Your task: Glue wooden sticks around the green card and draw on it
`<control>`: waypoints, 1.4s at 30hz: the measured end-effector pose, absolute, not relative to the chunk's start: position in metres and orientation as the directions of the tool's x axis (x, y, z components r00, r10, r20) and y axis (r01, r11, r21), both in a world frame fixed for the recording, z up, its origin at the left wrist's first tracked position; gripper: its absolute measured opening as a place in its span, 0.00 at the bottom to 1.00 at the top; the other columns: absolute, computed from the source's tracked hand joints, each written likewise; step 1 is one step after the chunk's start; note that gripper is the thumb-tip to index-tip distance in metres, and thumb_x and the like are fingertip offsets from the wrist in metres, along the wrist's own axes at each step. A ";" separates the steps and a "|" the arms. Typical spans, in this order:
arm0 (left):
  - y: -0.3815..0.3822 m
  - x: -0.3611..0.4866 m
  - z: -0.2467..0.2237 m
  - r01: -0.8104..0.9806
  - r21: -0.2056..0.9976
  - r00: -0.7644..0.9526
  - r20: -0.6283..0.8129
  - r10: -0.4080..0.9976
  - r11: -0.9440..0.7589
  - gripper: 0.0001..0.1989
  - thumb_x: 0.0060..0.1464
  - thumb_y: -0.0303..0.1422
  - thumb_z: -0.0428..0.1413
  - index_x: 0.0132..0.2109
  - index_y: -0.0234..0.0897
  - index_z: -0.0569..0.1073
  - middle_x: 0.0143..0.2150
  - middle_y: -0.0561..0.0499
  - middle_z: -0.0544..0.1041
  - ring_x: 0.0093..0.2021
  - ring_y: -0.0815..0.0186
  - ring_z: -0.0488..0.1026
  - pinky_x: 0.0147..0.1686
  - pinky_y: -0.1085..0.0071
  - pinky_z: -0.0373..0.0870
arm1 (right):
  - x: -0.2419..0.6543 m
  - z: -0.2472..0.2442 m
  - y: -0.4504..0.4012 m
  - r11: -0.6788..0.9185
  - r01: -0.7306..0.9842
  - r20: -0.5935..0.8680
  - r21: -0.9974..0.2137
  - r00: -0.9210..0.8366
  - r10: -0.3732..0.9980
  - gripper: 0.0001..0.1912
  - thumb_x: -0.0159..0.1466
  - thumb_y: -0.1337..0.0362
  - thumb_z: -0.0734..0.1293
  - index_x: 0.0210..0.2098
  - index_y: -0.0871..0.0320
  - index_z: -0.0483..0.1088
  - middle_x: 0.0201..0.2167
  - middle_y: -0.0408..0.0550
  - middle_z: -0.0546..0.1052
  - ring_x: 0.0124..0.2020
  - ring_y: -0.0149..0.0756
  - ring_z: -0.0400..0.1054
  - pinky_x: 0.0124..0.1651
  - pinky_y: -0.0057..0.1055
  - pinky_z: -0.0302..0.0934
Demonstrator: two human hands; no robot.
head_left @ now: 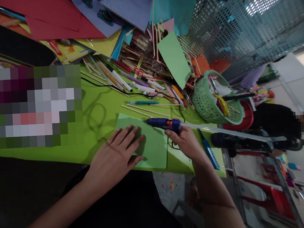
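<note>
A blue glue gun [163,124] lies level over the far edge of a light green sheet [155,149], its nozzle pointing left; whether the tip touches the paper I cannot tell. A long, translucent glue stick [226,130] juts from its back end to the right. The right hand [185,139] has its fingers closed around the gun's handle, the thumb along its near side. The left hand [115,151] is open and palm down on the left part of the sheet, its fingers slightly spread and gripping nothing.

Just beyond the sheet, thin wooden sticks [148,111] and a teal pen [143,103] lie on the bright green surface [108,104]. A blue cutter [210,153] rests right of the right hand. Farther back, a black cord [102,84] runs past loose markers [119,78], and a green basket [204,101] stands to the right. Red paper [57,17] lies at the far left, and a perforated panel [239,24] rises behind the basket.
</note>
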State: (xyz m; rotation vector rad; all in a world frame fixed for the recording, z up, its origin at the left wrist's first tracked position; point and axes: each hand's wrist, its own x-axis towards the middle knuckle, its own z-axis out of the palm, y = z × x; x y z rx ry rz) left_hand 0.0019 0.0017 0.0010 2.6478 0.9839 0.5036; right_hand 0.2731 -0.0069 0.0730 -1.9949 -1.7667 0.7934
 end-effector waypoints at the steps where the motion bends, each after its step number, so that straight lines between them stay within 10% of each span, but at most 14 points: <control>1: 0.002 0.002 0.001 0.572 0.375 0.704 0.230 0.671 -0.729 0.26 0.69 0.45 0.54 0.69 0.42 0.68 0.75 0.46 0.63 0.74 0.52 0.60 0.71 0.49 0.61 | 0.273 0.073 -0.007 -0.157 0.784 -0.173 -0.601 0.065 0.983 0.20 0.67 0.45 0.67 0.39 0.57 0.74 0.24 0.45 0.71 0.29 0.39 0.68 0.31 0.32 0.60; 42: 0.002 0.002 0.000 0.572 0.365 0.705 0.239 0.668 -0.734 0.26 0.70 0.46 0.53 0.70 0.42 0.68 0.75 0.47 0.63 0.74 0.51 0.60 0.70 0.48 0.61 | 0.270 0.074 -0.003 -0.103 0.830 -0.154 -0.548 0.021 0.988 0.19 0.68 0.47 0.66 0.38 0.57 0.75 0.28 0.48 0.74 0.33 0.41 0.69 0.35 0.34 0.61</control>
